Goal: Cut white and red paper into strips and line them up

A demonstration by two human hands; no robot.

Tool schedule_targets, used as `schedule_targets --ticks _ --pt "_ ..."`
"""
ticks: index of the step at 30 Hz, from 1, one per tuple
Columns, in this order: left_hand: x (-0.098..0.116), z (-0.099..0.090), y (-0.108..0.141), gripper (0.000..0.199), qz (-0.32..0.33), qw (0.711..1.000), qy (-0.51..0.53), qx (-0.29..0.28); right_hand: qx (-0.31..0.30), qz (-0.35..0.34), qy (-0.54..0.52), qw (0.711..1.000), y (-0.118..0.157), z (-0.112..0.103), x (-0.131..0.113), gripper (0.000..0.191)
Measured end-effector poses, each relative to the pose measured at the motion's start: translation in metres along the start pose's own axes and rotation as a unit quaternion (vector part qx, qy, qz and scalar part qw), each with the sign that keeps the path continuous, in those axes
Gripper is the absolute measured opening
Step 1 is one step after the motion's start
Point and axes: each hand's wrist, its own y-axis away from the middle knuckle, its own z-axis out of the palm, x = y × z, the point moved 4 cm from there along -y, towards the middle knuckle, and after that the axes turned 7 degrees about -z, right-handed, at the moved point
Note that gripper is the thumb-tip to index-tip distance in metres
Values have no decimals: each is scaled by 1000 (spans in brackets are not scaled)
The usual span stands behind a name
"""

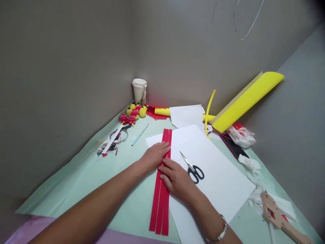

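Observation:
Long red strips (162,203) lie side by side, running from near the front edge up over a large white sheet (215,169). My left hand (154,155) rests on their upper part, fingers spread flat over the red. Just below it, my right hand (176,176) lies on the middle of the strips with its fingers apart, palm down. The two hands almost meet. Black-handled scissors (193,167) lie on the white sheet to the right of my hands, blades pointing up and left.
Red and yellow balls (132,115) sit by a white cup (139,91). Scraps and wires (114,140) and a pencil (140,135) lie left. A yellow roll (248,101), tissue pack (240,135) and glue gun (276,213) are right.

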Motion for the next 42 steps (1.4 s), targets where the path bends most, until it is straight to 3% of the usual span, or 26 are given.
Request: schedule_targets --ticks 4,12,28,36,39,42 --pt "0 0 1 42 3 1000 8 1 -6 -1 -2 1000 -1 0 0 34" --pt "4 1 0 46 -20 998 -29 -57 7 -17 -7 1000 -1 0 0 33" --pt "5 3 0 46 -26 996 -55 -66 -1 -21 -1 1000 -1 0 -2 34" --pt "21 -10 -8 35 -1 991 -119 -58 -2 -18 -20 1000 -4 -3 -4 31" --pt "30 -16 -20 19 -19 987 -151 -53 3 -16 -29 999 -3 -3 -5 31" --pt "35 -20 -32 17 -36 986 -159 -29 1 -10 -26 1000 -2 -1 -4 31"
